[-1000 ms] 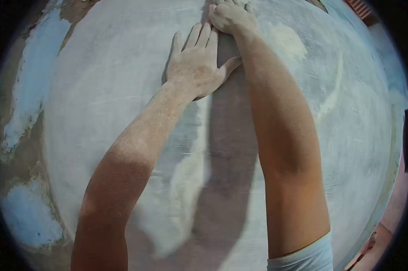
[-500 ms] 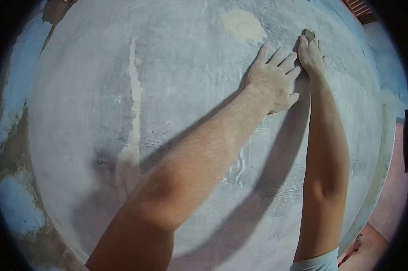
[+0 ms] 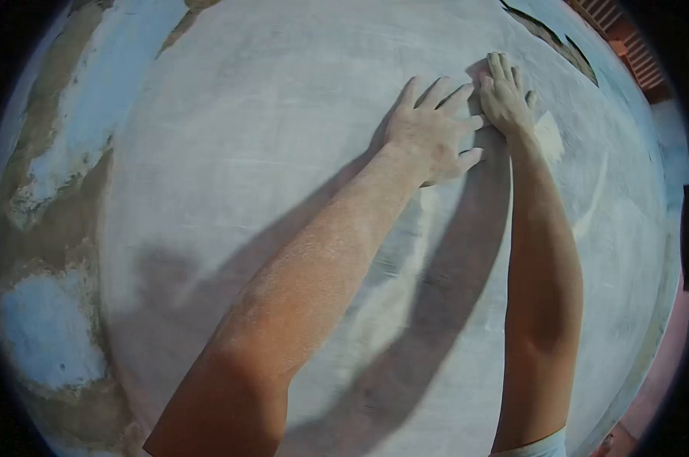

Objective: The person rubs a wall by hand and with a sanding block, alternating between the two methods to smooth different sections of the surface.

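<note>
My left hand (image 3: 434,137) lies flat on the pale plastered wall (image 3: 283,114), its dusty fingers spread. Just up and to the right of it, my right hand (image 3: 506,99) is pressed to the same wall with its fingers stretched upward. A small grey-brown piece that looks like sandpaper showed at its fingertips a moment earlier; now the fingers cover it. Right beside that wrist is a cream filler patch (image 3: 550,139). Below my left hand a pale filler streak (image 3: 394,301) runs down the wall, partly in the arms' shadow.
Along the left, bare brown wall borders flaking blue paint (image 3: 47,331). A dark, ragged gap (image 3: 554,38) cuts the surface at the upper right. Reddish slats (image 3: 626,46) show in the top right corner, and a pink surface (image 3: 653,396) lies at the lower right.
The view has swung left and up. Both hands have slid left and upward across the wall, so the cream patch now lies right of my right hand. The sandpaper piece has gone from sight.
</note>
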### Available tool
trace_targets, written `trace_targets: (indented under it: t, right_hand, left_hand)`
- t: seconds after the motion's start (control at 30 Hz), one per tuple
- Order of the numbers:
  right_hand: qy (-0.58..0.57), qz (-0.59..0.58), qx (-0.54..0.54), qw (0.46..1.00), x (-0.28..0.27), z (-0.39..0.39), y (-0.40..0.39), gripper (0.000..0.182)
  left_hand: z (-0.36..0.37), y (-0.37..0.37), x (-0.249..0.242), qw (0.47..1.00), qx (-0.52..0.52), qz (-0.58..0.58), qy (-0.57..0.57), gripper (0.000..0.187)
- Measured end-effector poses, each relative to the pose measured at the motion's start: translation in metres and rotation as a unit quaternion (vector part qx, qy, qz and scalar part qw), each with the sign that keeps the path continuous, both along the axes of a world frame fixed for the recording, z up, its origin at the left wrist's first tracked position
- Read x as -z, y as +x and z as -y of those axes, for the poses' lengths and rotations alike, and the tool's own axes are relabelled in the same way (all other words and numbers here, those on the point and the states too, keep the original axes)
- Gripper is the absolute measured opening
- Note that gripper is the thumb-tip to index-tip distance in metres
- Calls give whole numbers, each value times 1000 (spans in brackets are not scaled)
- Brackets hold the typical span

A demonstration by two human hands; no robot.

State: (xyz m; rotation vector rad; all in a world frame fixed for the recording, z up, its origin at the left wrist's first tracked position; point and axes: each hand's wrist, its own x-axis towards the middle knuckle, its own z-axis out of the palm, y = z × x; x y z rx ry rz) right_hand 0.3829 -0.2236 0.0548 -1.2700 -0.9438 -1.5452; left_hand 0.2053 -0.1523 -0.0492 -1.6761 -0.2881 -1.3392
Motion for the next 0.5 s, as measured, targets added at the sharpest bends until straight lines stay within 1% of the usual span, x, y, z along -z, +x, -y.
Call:
trace_targets:
  t: [0.1,0.17,0.3,0.33,0.4,0.43,0.47,0.5]
  right_hand:
    - [-30,10,16,999,2,11,-26,63]
    - [-33,30,-15,999,13,19,-48,62]
    - [-61,74,-46,994,11,49,-89,63]
    - [-62,88,-43,993,16,56,-95,63]
    - [-62,115,-49,990,12,74,-90,64]
    - [-56,131,-59,988,13,79,-99,64]
    - [-57,142,-60,986,18,87,-95,64]
    - [-67,139,-67,986,23,100,-86,64]
  left_hand:
    - [25,-14,16,999,-26,30,-9,63]
    - [42,-27,33,997,-45,56,-16,62]
    - [75,-43,53,989,-83,121,-36,72]
    - [88,-44,60,982,-117,127,-70,80]
    - [116,-33,64,978,-117,160,-66,81]
    - [126,-39,71,975,-119,175,-60,82]
    - [138,-36,79,971,-146,175,-75,81]
    - [151,-30,89,970,-150,176,-81,80]
